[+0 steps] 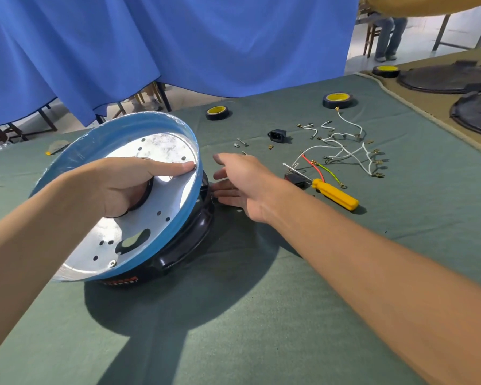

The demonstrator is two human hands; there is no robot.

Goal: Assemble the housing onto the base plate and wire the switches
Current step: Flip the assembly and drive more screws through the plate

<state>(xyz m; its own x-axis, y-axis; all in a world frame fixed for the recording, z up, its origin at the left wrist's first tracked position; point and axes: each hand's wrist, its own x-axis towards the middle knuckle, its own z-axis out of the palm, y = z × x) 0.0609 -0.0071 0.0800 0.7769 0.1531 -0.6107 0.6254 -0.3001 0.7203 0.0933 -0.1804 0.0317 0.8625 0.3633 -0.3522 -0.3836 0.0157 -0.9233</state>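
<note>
Blue-rimmed round metal housing (110,134), tilted atop black round plastic base (195,229) on green-clothed counter (261,315); left hand (122,187), grip clamped in its centre hole, likely steadying for alignment; right hand (242,187), grip apart, just right of housing.

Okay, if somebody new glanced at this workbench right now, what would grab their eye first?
The big round housing with its blue rim, tilted at left centre on a black base, with the left hand gripping it through its middle hole. The right hand hangs open just right of the base. Farther right on the green cloth lie a yellow-handled screwdriver and a tangle of white wires.
</note>
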